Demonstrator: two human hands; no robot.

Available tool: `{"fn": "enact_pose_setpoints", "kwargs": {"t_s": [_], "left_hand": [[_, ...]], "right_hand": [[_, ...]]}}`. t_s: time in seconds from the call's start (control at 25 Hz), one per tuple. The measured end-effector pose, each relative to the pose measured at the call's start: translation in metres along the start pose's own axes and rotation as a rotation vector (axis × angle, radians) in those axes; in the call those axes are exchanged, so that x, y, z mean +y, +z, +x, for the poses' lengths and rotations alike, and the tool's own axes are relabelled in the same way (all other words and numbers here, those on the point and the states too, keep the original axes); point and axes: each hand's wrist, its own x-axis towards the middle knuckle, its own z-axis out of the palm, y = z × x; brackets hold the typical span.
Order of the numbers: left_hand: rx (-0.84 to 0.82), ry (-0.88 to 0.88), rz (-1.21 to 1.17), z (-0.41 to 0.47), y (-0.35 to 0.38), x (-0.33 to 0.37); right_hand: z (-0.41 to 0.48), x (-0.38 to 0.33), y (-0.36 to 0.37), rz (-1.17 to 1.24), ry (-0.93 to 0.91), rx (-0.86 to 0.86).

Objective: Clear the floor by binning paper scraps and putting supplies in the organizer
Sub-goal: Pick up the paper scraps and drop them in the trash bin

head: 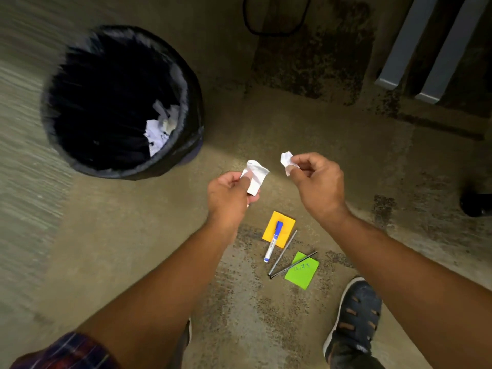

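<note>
My left hand (229, 194) pinches a white folded paper scrap (256, 177) above the floor. To its right, my right hand (315, 179) holds a smaller crumpled white scrap (286, 159) between thumb and finger. A black-lined bin (191, 102) stands at the upper left with crumpled paper (159, 129) inside. Below my hands on the floor lie an orange sticky pad (286, 223) with a blue marker (274, 242) across it, two thin pens (283, 253) (292, 265), and a green sticky note (303, 274). No organizer is in view.
My sandalled right foot (351, 323) stands at the lower right, close to the green note. Grey metal legs (426, 49) rise at the top right, a black cable (277, 30) loops at the top, and a dark object (476, 203) sits at the right edge.
</note>
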Motion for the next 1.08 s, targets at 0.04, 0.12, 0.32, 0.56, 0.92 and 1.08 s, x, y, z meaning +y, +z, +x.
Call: {"fn": "enact_pose_setpoints", "kwargs": {"t_s": [0.04,0.12,0.32,0.56,0.92,1.08], "left_hand": [[0.013,0.029,0.022,-0.001,-0.013,0.012],[0.039,0.097,0.026,-0.002,-0.041,0.037],[0.175,0.18,-0.116,0.012,-0.112,0.093],[0.266,0.093,-0.251,0.047,-0.166,0.119],[0.205,0.016,-0.32,0.066,-0.196,0.133],[0.15,0.147,-0.208,0.044,-0.175,0.13]], "right_hand": [[-0.002,-0.016,0.008,0.035,-0.018,0.011],[-0.004,-0.048,0.026,0.068,-0.067,0.023],[-0.006,-0.127,0.091,0.121,-0.123,-0.022],[-0.003,-0.18,0.164,0.067,-0.172,-0.097],[-0.005,-0.191,0.19,0.026,-0.112,-0.099],[-0.006,-0.169,0.163,0.166,-0.024,-0.021]]}}
